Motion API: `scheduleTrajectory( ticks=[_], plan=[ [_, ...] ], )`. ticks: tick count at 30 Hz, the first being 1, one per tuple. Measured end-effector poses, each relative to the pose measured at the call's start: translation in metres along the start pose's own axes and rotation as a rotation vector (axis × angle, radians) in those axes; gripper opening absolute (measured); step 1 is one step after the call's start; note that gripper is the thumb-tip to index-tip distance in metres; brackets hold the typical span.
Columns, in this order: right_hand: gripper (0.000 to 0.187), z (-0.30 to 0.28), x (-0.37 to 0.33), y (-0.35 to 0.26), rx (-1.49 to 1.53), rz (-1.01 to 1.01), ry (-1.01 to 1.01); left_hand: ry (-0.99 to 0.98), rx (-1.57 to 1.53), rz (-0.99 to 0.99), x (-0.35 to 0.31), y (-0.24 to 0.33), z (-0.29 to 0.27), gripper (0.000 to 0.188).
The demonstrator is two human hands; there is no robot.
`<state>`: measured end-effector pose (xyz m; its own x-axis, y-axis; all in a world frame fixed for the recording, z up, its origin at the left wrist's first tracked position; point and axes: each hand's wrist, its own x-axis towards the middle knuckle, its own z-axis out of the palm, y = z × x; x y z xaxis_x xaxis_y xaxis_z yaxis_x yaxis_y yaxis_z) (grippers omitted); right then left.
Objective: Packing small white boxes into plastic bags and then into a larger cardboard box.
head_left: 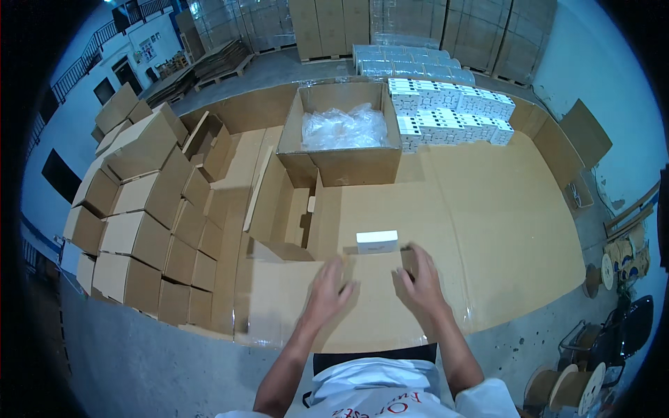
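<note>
A small white box lies on the cardboard-covered table in front of me. My left hand is over the cardboard to the near left of it, thumb apart from the fingers, holding nothing. On the other side, my right hand is just right of the white box, fingers and thumb apart, with nothing in it. Beyond my left hand lies an open brown carton, its inside facing up, with a small white piece inside near its right wall.
A large carton holds crumpled clear plastic bags. Stacked white boxes stand at the back right. Many brown cartons are piled on the left. Upright cardboard borders the table's far right side. Cable spools stand on the floor.
</note>
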<state>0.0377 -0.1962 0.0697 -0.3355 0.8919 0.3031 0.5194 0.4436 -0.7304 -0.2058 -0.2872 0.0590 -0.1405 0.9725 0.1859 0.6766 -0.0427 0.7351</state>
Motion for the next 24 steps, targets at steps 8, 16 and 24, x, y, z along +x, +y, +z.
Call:
scheduleTrajectory(
  ticks=[8, 16, 24],
  plan=[
    [0.053, -0.018, -0.004, -0.007, -0.368, -0.015, -0.177, -0.215, 0.261, 0.28, 0.007, 0.037, -0.047, 0.033],
    [0.051, -0.029, 0.061, 0.05, -0.367, 0.053, -0.192, 0.058, 0.55, 0.523, 0.368, 0.074, -0.122, 0.02],
    [0.048, -0.025, 0.14, 0.132, -0.351, 0.094, -0.213, -0.336, 1.257, 0.291, 0.706, -0.115, -0.032, 0.026]
  ],
)
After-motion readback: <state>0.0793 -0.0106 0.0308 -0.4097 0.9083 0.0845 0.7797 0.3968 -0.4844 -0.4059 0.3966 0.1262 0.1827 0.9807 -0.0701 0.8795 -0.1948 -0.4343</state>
